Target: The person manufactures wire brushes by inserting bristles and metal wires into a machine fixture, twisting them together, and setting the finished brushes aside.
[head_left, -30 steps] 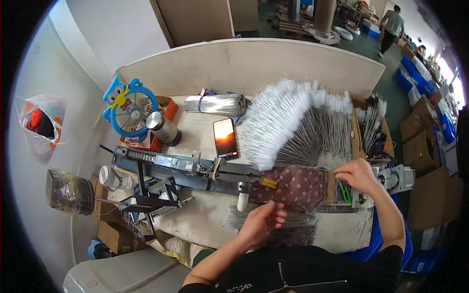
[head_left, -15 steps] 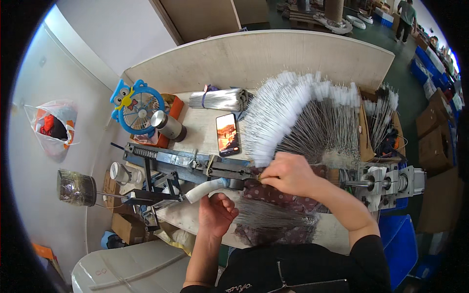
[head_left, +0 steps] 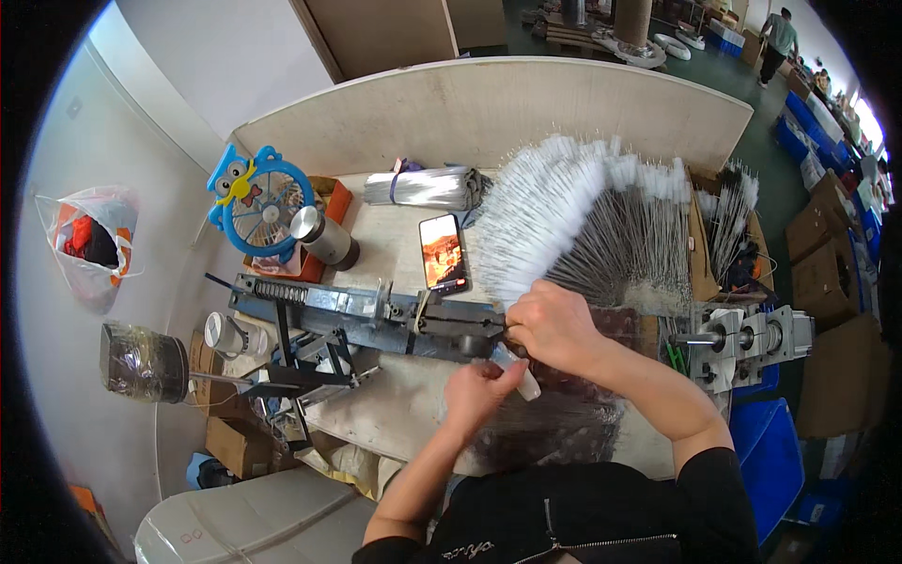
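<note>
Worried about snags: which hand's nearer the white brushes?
Right: the right hand is at the near edge of the white brushes; the left hand is lower, farther off.

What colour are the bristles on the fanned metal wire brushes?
White bristles, clearest in the head view.

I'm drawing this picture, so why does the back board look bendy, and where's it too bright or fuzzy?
Head view: the back board curves, probably because the fisheye lens bends straight edges; head view: the bright patch at far right is washed-out white; head view: the white tube in the left hand shows little detail; head view: the far-off person looks soft.
</note>
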{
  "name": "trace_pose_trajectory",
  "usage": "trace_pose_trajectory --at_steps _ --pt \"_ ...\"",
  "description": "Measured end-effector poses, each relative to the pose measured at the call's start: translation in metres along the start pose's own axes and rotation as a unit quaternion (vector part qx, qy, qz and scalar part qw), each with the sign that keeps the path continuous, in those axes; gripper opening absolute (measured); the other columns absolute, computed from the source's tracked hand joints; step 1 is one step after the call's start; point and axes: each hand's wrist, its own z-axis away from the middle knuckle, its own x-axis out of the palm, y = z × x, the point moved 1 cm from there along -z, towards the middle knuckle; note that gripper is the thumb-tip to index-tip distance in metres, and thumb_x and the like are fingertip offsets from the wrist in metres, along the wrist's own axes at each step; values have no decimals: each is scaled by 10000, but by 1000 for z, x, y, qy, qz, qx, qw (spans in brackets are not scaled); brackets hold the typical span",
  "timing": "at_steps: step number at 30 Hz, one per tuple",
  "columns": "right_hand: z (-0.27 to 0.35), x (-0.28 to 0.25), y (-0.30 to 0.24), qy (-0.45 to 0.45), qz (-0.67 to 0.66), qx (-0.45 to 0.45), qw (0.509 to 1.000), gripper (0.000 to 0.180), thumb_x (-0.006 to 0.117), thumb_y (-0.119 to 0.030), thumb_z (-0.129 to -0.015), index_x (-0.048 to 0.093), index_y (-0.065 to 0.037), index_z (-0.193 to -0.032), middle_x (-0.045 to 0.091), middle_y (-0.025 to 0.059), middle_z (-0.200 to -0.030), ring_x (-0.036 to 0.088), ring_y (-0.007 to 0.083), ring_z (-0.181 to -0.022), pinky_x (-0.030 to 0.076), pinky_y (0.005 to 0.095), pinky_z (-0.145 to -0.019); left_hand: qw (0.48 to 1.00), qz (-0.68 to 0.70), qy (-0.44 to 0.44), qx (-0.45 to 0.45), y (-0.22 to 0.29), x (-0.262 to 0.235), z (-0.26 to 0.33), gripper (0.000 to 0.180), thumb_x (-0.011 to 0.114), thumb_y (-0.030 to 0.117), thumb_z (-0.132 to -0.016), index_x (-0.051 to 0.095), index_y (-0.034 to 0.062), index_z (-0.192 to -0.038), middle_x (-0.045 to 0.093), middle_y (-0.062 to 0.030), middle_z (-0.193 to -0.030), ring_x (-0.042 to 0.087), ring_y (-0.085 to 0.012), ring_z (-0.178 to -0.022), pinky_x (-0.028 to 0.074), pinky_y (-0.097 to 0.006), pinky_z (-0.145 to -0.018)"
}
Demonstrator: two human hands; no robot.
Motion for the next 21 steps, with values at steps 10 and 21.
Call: trace_pose_trajectory --at_steps 10,21 --pt "43 -38 -3 143 1 -91 985 133 684 -84 -696 679 -75 -828 637 29 -809 582 209 -771 484 319 -657 892 447 61 -30 -15 58 -5 206 642 203 -832 595 15 -901 616 -61 -677 589 -150 -617 471 -292 -555" --pt "49 50 33 82 -44 -55 994 286 654 -91 -746 628 -51 -1028 639 73 -982 635 252 -833 505 323 -698 972 165 166 -30 -73 -2 13 398 703 274 -820 524 5 -1053 582 -130 -940 603 -187 -761 507 -317 -663"
